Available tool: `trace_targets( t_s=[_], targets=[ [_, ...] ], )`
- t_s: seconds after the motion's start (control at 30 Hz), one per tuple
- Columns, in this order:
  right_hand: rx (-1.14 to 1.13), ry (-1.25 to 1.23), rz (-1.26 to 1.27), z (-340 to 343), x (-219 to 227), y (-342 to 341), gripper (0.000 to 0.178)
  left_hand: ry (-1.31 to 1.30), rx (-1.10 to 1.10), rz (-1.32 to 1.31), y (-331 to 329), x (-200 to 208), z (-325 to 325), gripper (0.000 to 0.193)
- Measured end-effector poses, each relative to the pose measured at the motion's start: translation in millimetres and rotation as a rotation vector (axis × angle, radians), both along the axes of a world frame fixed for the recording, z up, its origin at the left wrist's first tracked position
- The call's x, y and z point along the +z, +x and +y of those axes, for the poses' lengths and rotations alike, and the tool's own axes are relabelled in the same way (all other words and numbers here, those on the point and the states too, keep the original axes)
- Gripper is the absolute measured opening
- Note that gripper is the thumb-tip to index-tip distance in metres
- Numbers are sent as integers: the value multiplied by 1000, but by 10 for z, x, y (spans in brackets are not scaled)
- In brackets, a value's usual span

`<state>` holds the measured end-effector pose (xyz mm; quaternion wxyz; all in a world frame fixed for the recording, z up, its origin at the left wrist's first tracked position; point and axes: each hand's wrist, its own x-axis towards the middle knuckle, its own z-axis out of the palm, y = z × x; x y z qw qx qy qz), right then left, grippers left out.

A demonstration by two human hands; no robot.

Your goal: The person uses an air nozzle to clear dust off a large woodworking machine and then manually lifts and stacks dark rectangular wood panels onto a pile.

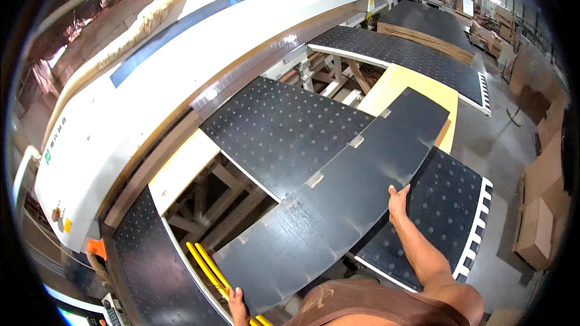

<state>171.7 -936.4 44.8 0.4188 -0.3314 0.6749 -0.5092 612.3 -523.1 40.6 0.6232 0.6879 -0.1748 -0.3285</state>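
A long dark grey board (326, 205) slants across the work tables in front of me, from near my body to the far right. My left hand (238, 309) grips its near left corner, beside the yellow rails. Partway up the board's right edge, my right hand (398, 201) holds on with the thumb on top; the other fingers are partly hidden. Small light clamp-like pieces (356, 141) show along the board's left edge. Its far end rests over a pale yellow panel (417, 87). Beneath lies a black studded table (290, 124).
A large white machine beam (211, 36) runs along the left. More studded tables stand at the right (453, 205) and near left (157, 259). Open gaps show frame bars (223, 199). Yellow rails (208, 271) lie near my left hand. Stacked boards (423, 42) sit farther back; cardboard boxes (534, 232) stand right.
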Motion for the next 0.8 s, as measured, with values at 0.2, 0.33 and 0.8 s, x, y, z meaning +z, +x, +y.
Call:
trace_targets(
  t_s=[0.2,0.33,0.8],
  targets=[
    [409,-214,-203,-1888,-243,-896,89,-24,-175,-153,-518,-47,-1679,72],
    [435,-313,65,-1980,-217,-472,84,60,-205,-114,-593,-103,-2471,87],
    [488,-284,759,-1256,-78,-40,70,135,-217,-344,-502,-366,-5326,106]
  ],
)
